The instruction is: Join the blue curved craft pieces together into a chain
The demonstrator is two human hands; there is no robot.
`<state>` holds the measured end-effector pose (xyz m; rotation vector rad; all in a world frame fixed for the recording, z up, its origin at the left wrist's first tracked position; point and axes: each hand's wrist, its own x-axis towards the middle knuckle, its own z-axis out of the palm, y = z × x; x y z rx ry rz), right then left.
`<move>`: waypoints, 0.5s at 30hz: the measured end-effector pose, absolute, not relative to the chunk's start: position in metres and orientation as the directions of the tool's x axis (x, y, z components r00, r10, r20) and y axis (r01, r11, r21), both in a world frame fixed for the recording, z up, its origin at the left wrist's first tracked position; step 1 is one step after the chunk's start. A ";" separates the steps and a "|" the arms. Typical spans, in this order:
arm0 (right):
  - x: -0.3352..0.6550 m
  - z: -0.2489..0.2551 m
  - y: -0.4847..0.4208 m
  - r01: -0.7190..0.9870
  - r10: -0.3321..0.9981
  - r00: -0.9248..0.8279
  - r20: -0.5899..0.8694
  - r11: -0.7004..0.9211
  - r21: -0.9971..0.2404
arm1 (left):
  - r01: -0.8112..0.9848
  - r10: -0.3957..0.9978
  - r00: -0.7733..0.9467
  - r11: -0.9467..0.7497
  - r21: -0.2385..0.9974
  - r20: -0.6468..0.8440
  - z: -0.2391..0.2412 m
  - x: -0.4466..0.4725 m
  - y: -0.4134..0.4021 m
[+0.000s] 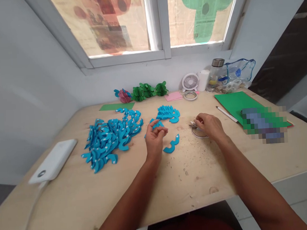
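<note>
My left hand (155,141) hovers over the middle of the table with its fingers curled and thumb drawn in; anything pinched there is too small to make out. Just right of it lies a wavy blue paper piece (172,145) with a white patch at its tip. My right hand (210,126) is closed on a small shiny metal tool (192,124), mostly hidden by the fingers. Beneath that hand sits a roll of tape (199,135). Beyond my left hand is a stack of blue paper pieces (167,112). A larger heap of blue pieces with white patches (105,140) spreads to the left.
At left lies a white power bank (54,159) with a cable. Along the wall stand folded green paper figures (148,90), a small fan (190,82), another tape roll (190,95) and a glass bottle (215,74). Green sheets (236,101) and a white pen (226,114) lie right.
</note>
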<state>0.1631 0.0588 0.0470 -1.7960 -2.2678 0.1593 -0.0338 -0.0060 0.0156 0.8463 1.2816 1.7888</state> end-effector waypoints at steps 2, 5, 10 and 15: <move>0.156 0.045 0.055 0.884 0.936 -0.310 0.167 0.348 -0.312 | -0.232 0.897 -0.438 -0.175 0.957 0.058 0.009 -0.034 -0.009; 0.143 0.040 0.048 0.742 0.870 -0.451 0.200 0.490 -0.457 | -0.325 0.931 -0.365 -0.110 0.939 -0.017 0.002 -0.031 -0.011; 0.128 0.027 0.044 0.525 0.817 -0.524 0.242 0.534 -0.663 | -0.450 0.955 -0.279 -0.041 0.892 -0.096 -0.001 -0.029 -0.012; 0.122 0.022 0.043 0.422 0.806 -0.539 0.244 0.509 -0.750 | -0.477 0.960 -0.247 -0.002 0.879 -0.131 0.001 -0.030 -0.014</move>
